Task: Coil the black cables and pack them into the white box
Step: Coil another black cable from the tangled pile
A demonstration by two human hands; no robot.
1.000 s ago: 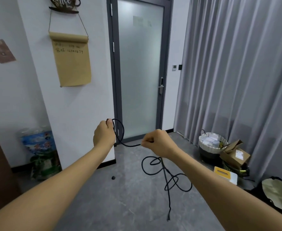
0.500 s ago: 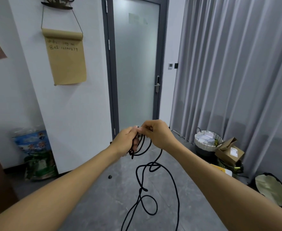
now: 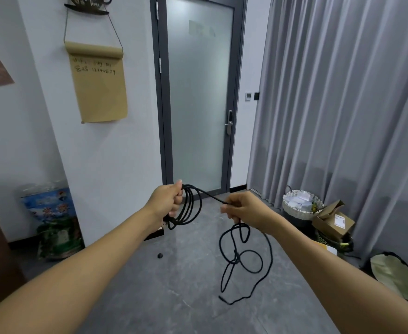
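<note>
A black cable (image 3: 246,259) is held in the air in front of me. My left hand (image 3: 168,201) grips several finished loops of it, which hang down to about wrist height. A taut stretch runs from those loops to my right hand (image 3: 242,208), which grips the cable in a fist. Below the right hand the loose remainder dangles in tangled loops, its free end hanging just above the grey floor. No white box is in view.
A frosted glass door (image 3: 198,92) is straight ahead, grey curtains (image 3: 343,116) to the right. A white basket (image 3: 302,204), a cardboard box (image 3: 333,221) and a flat green bag (image 3: 396,276) lie at the curtain's foot. Bags (image 3: 51,220) lean against the left wall. A small black object (image 3: 160,255) lies on the floor.
My hands met half a second ago to add a loop to the left hand's coil. Now the right hand has moved away to the right, sliding along the cable, and the dangling part is shorter.
</note>
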